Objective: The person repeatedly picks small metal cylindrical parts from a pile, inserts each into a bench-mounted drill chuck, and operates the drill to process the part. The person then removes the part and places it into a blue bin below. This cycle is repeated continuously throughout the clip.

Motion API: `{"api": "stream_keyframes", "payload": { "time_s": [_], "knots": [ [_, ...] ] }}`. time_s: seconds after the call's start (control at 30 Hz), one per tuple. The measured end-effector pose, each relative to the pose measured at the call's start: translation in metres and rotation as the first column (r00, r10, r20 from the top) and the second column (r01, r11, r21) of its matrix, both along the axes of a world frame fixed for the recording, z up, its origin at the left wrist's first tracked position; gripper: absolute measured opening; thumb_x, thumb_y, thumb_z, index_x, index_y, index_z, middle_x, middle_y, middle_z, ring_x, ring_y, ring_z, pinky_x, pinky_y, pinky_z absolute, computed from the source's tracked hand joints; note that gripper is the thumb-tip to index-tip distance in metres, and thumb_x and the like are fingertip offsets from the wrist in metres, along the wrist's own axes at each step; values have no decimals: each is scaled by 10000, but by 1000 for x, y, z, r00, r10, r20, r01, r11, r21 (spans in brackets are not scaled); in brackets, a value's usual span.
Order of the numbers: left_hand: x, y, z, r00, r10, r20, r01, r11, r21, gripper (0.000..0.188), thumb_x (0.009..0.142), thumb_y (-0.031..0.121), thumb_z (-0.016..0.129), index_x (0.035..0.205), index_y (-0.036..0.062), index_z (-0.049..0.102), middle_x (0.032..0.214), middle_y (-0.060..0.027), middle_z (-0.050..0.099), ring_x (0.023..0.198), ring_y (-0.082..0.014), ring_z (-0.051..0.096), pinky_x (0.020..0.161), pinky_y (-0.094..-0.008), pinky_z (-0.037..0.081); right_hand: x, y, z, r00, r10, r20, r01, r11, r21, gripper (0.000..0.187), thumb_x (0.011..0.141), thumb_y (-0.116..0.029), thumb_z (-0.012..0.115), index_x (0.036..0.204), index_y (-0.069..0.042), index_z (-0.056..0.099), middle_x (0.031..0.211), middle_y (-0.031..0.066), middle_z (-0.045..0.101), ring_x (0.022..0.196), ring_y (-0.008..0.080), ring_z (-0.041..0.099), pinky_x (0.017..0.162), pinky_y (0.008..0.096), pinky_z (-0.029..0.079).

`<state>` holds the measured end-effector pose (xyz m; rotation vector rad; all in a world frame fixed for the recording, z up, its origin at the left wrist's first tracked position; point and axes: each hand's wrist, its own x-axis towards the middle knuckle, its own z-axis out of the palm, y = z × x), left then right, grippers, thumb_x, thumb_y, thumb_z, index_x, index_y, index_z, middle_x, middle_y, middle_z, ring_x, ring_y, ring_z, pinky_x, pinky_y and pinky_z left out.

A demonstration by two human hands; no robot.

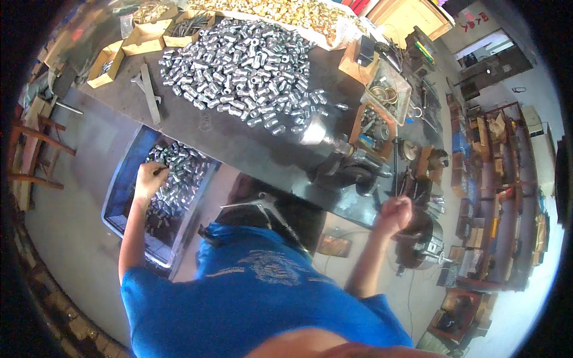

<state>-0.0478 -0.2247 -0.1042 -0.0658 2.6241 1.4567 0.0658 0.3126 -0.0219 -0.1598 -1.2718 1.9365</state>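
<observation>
Metal fittings (239, 71) heap on a dark workbench (239, 143); shelves (500, 197) stand at right.

Loaded shelves (498, 200), wooden stool (45, 139)

I'm seeing a bright window (486, 51) glowing at upper right; loaded shelves (507, 206) are standing below, wooden furniture (36, 134) is occupying the left, and pale floor (83, 185) is spreading around.

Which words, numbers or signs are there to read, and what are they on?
There is writing, but I won't copy any out.
Pale print on the front of the blue shirt: too blurred to read clearly.
Red marks on the far wall: small and slanted, so I can't be sure of them.
</observation>
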Motion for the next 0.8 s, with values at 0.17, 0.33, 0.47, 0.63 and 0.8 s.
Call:
{"api": "stream_keyframes", "payload": {
  "time_s": [0.17, 0.33, 0.47, 0.63, 0.8],
  "knots": [
    [29, -39, -38, 972, 231, -31, -233, 960, -154, 122, 714, 59, 628, 774, -47, 615, 596, -116, 599, 480, -170, 587, 469, -287, 450, -16, 18, -55, 953, -90, 289, 157, 964, -217, 128, 818, -148, 503, 762, -35, 523, 591, -23, 377, 478, 64, 325, 393, 199, 234],
    [45, -92, -90, 991, 73, -108, -125, 777, -617, 194, 650, 133, 608, 808, 24, 640, 753, -203, 611, 744, -361, 601, 675, -405, 480, -44, 29, -70, 906, -123, 406, 221, 953, -205, 143, 832, -151, 470, 743, -61, 536, 584, -29, 458, 435, 51, 361, 382, 198, 273],
    [25, -25, -11, 980, 70, -189, -154, 865, -477, 219, 671, 123, 607, 868, 30, 633, 765, -203, 611, 754, -350, 603, 676, -411, 474, -46, 12, -58, 913, -93, 397, 191, 957, -217, 131, 820, -141, 472, 753, -65, 554, 552, -40, 451, 411, 41, 342, 385, 192, 271],
    [-26, 115, 64, 866, -193, -462, 106, 973, -206, 160, 732, 134, 598, 850, 30, 626, 774, -150, 625, 750, -310, 614, 676, -376, 480, -45, 31, -77, 947, -99, 305, 147, 979, -138, 171, 824, -159, 469, 756, -37, 567, 574, -37, 440, 435, 41, 340, 386, 186, 237],
    [-88, 233, 55, 765, -502, -404, 342, 847, -406, 127, 709, 127, 557, 796, 42, 593, 738, -145, 610, 725, -334, 597, 620, -432, 470, -40, 24, -72, 932, -151, 328, 201, 972, -124, 164, 822, -174, 494, 748, -44, 559, 606, -41, 402, 495, 55, 362, 403, 185, 236]
  ]
}}
